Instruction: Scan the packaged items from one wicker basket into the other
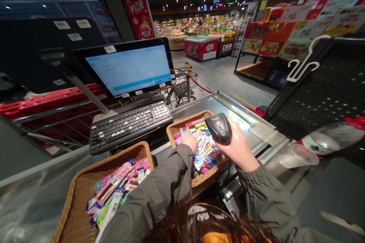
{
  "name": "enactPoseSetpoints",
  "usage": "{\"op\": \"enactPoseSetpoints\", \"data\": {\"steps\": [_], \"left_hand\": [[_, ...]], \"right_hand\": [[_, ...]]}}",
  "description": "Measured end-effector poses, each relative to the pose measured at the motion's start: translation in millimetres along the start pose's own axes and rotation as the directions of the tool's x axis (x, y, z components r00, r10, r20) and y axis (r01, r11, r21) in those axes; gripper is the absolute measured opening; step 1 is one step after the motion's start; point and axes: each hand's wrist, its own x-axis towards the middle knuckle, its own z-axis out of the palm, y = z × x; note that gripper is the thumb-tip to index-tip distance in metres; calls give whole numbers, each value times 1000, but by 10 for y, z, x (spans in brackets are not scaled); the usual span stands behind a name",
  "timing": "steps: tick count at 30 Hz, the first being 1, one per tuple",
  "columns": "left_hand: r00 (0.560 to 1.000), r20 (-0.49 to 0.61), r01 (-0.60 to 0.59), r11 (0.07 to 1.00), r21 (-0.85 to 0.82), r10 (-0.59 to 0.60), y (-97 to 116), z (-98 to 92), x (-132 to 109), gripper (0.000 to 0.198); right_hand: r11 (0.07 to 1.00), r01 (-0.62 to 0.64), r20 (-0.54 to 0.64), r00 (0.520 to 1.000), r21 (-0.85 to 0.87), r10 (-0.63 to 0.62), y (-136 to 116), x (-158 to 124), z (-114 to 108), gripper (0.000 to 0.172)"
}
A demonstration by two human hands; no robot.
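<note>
My right hand (238, 146) is wrapped round a black handheld barcode scanner (219, 127), held above the right side of a wicker basket (209, 178). In that basket lies a jumble of small colourful packets (203, 145), with pink and green items near its far edge. My left hand (189, 140) reaches into the left part of the same basket. Its visible fingers are apart, stretched over the packets, and no held item shows; the fingertips are partly lost among the goods. A second, larger wicker basket (74, 186) stands to the left, with pink, purple and green packets (116, 186) inside.
A keyboard (131, 123) and a lit monitor (131, 66) stand behind the baskets on the metal counter (228, 108). At right are a clear plastic cup (302, 155), a bottle (342, 136) and a white hanger (303, 60). Shopping carts (181, 85) stand beyond the counter.
</note>
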Motion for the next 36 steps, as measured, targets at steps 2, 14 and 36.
{"op": "enactPoseSetpoints", "data": {"steps": [2,14,36], "left_hand": [[1000,-8,15,1000,-12,-16,-18,-42,-9,32],[886,-453,-135,990,-46,100,-675,-879,-554,21],[660,-746,-103,995,18,82,-1892,-1678,-1963,30]], "right_hand": [[1000,2,-8,1000,-1,-2,-22,-19,-28,56],[1000,21,-73,997,-23,-22,-227,-142,-5,58],[915,401,193,895,52,-403,-1458,-123,417,54]]}}
